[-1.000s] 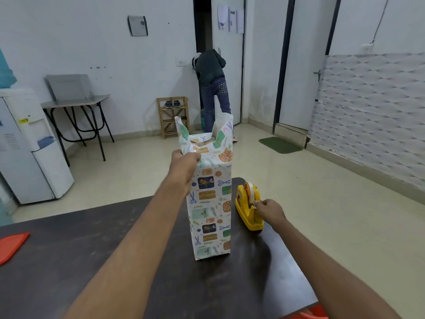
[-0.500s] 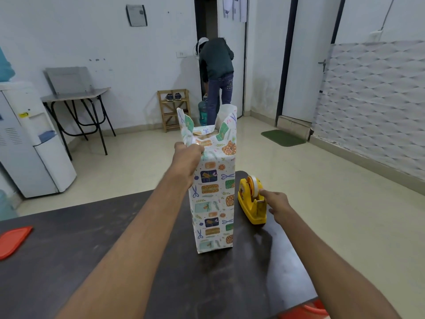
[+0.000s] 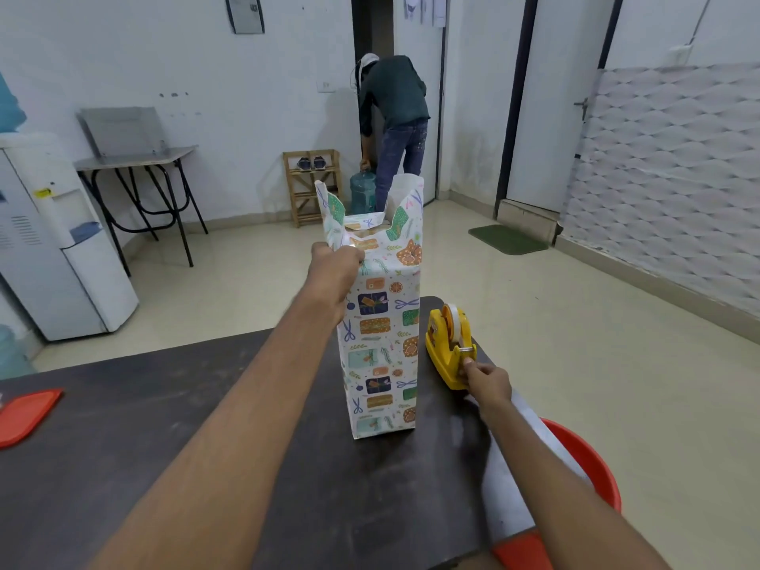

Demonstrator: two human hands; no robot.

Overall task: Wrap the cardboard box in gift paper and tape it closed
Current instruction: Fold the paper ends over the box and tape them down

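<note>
So the box (image 3: pixel 382 343) stands tall on its small end on the dark table (image 3: pixel 164 425), toward the far right side. It's sleeved all the way down in gift paper (image 3: pixel 380 364), which is white with little presents, blue scissors, orange slices and green sprigs. The top is still open: two paper flaps stick straight up at left and right, and a bit of brown cardboard peeks out between them.

The hands are well apart. The left hand (image 3: pixel 335 269) is curled around the paper at the top left corner. The right hand (image 3: pixel 487 380) pinches the loose end of the tape (image 3: pixel 452 322) at the near end of the yellow tape dispenser (image 3: pixel 450 355), which sits just beside the box on its right. A red tub (image 3: pixel 592 466) is below the table edge.
</note>
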